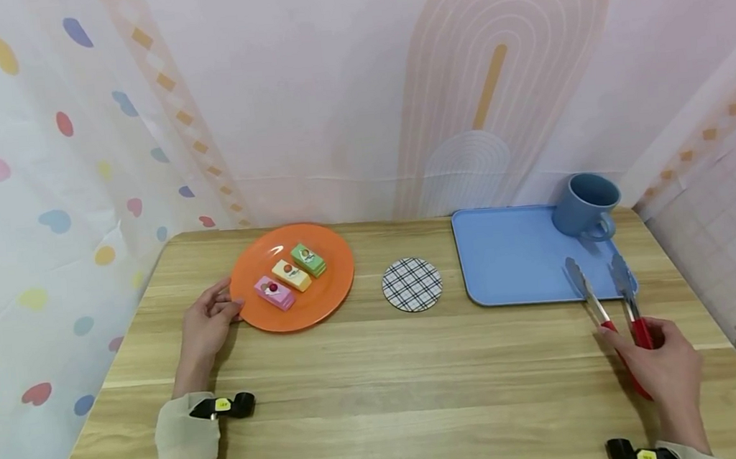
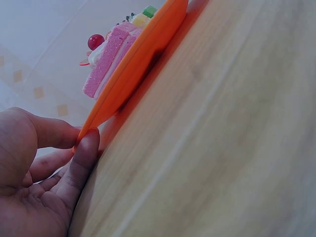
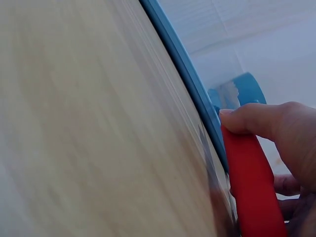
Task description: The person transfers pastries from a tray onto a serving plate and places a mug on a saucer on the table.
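Note:
My left hand (image 1: 206, 329) pinches the left rim of an orange plate (image 1: 328, 301) between thumb and fingers, as the left wrist view shows up close. On the plate lie three small cake slices in a slanted row: a pink slice (image 1: 275, 293) with a red cherry, a yellow slice (image 1: 291, 275) and a green slice (image 1: 308, 259). At the right, my right hand (image 1: 667, 361) grips a pair of tongs (image 1: 639, 330) by the red handles. The metal arms of the tongs are spread apart, their tips over the front right part of a blue tray (image 1: 513, 261).
A blue mug (image 1: 583, 207) stands upright at the tray's back right corner, its handle toward the front right. Between plate and tray lies a round checked coaster (image 1: 412, 284). Patterned cloth hangs behind and beside the wooden table (image 1: 381, 401).

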